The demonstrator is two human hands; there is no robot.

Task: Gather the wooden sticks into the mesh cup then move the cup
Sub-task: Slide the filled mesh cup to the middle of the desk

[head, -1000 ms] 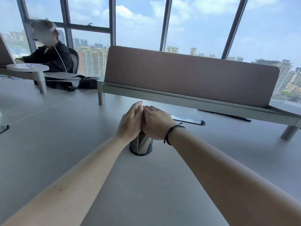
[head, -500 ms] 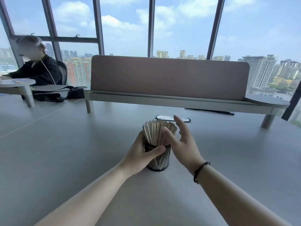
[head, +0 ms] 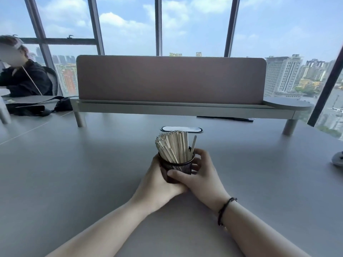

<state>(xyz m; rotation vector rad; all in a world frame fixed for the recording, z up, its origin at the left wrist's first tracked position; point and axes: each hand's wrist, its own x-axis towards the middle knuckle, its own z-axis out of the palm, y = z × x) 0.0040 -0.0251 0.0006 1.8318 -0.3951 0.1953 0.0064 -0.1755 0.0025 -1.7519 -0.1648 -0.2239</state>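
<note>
A: What is sitting at the far left?

B: A person in a dark top (head: 24, 78) is sitting at the neighbouring desk, well apart from the work, taking no part in it.

A: And nearer the middle?

B: The left hand (head: 157, 184) is curling around the left side of the dark round wire-mesh cup (head: 177, 169), fingers closed against its wall. The pale flat wooden sticks (head: 173, 148) are standing bunched inside the cup and leaning left, with one stick apart at the right rim. The cup is sitting low over the grey matte desk (head: 74, 173); whether it is touching, I cannot tell.

A: The other side?

B: The right hand (head: 202, 178), a black cord bracelet (head: 225, 210) at its wrist, is wrapping the cup's right side, thumb pressing across the front. I judge both hands are clasping it so the loose sticks are not tipping out while it is being moved.
</note>
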